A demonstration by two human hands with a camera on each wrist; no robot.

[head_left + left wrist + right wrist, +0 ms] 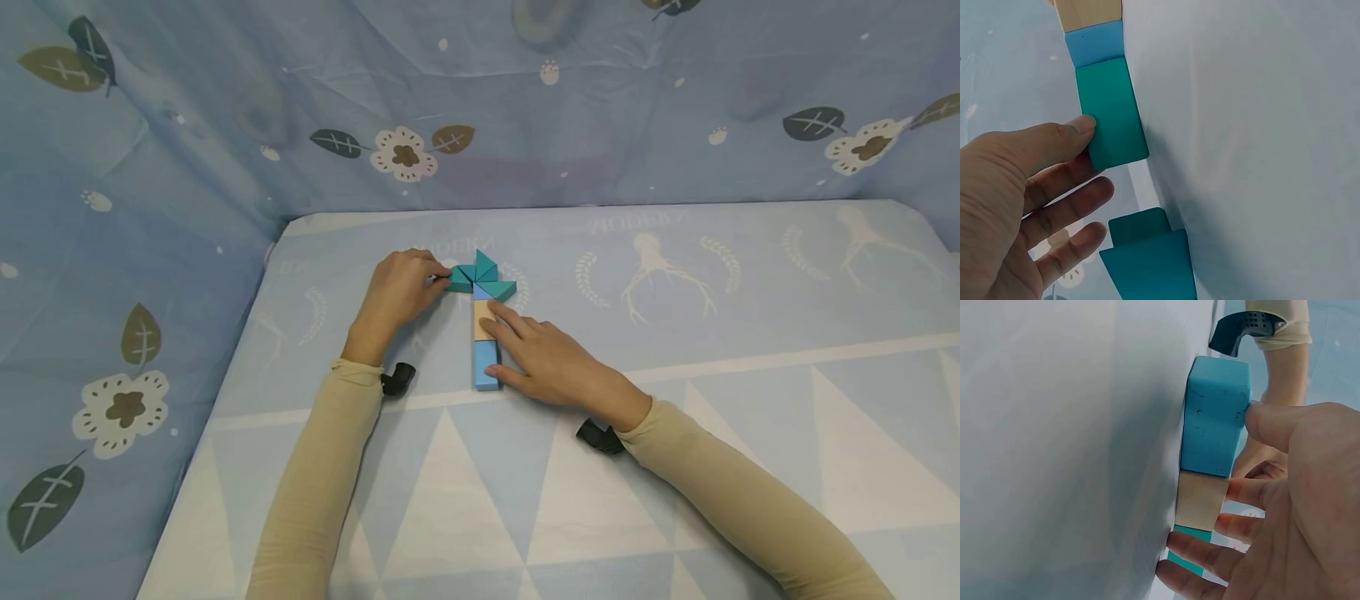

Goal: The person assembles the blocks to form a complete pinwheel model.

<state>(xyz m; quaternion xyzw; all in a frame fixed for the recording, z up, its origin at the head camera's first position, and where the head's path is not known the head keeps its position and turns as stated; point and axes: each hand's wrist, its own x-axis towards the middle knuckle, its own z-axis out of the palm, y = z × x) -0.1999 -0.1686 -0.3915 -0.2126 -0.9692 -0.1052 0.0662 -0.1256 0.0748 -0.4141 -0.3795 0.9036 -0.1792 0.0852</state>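
Note:
Several teal triangular blocks (486,268) lie in a pinwheel shape on the covered table, around a small blue-violet triangle (480,291). Below them a plain wood block (481,310) and a blue block (485,360) form a straight stem. At the pinwheel's left side, my left hand (399,287) pinches the edge of a teal block (1116,119) between thumb and index finger; its other fingers extend free. My right hand (553,360) lies along the stem's right side. Its thumb touches the blue block (1213,431), and extended fingers touch the wood block (1200,500).
A pale blue and white patterned cloth (450,500) covers the table. Blue curtain fabric (480,100) with flowers and leaves hangs behind and at the left. Black wrist devices sit beneath the left wrist (398,380) and right wrist (600,437).

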